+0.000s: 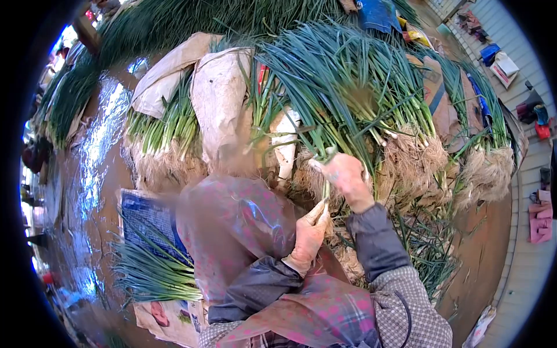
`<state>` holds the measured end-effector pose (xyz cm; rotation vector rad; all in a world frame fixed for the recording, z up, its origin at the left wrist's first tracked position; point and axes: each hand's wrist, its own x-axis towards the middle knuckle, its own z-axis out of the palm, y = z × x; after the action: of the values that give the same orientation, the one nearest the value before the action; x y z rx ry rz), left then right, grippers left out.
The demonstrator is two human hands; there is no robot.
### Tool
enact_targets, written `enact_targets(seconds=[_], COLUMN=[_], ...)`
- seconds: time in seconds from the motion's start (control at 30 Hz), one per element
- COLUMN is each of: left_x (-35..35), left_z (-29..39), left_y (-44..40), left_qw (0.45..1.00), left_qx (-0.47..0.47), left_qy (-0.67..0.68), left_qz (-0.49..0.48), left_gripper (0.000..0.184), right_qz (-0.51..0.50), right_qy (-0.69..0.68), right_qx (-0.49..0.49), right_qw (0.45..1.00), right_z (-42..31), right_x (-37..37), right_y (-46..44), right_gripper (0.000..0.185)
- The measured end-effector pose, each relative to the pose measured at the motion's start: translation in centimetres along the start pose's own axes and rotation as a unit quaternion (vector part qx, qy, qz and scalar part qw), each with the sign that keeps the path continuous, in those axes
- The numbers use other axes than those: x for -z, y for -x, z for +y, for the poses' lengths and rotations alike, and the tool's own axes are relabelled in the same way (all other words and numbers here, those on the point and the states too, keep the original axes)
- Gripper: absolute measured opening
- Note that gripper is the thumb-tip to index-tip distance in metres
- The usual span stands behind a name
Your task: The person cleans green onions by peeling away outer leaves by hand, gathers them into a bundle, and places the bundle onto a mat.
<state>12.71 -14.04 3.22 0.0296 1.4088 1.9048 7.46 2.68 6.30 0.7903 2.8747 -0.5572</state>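
My left hand [309,235] is closed around the lower, root end of a green onion [326,190], fingers pinched together just above my apron-covered knees [232,220]. My right hand [346,180] is closed on the upper part of the stalks, a little above and to the right of my left hand. What exactly lies inside its fingers is partly hidden. Just beyond my hands, a large pile of green onions [342,75] lies with its leaves away from me and its shaggy roots [412,156] toward me.
Sacking [223,95] covers part of the onion row on the left. Cleaned-looking green onions [159,275] lie at my left by a blue woven sheet [148,223]. Leaf scraps [426,246] litter the ground at right. Wet plastic sheeting [98,156] spreads left; a corrugated wall [528,174] stands right.
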Motion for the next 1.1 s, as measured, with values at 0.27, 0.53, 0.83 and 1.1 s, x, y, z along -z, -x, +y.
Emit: enact_targets(seconds=[0.27,0.53,0.83,1.1], left_x=[1.0,0.7,0.8,1.3], left_z=[-1.1,-0.4,0.6,4.1], left_y=[-0.5,0.1,0.4,2.1], left_qw=[0.997,0.999,0.994,0.901], left_qx=[-0.055,-0.036,0.038,0.149], left_qy=[0.008,-0.035,0.102,0.375], left_qz=[0.052,0.019,-0.026,-0.161], left_gripper=[0.033,0.037,0.034,0.013], right_qz=[0.034,0.091,0.129,0.541], right_qy=[-0.010,0.119,-0.005,-0.302], right_qx=[0.025,0.154,0.367,-0.188], right_qw=[0.999,0.977,0.921,0.762], right_z=[-0.7,-0.1,0.2,11.4], right_x=[-3.5,-4.1,0.4,11.2], right_y=[1.5,2.2,9.7,22.5], right_gripper=[0.051,0.031,0.020,0.029])
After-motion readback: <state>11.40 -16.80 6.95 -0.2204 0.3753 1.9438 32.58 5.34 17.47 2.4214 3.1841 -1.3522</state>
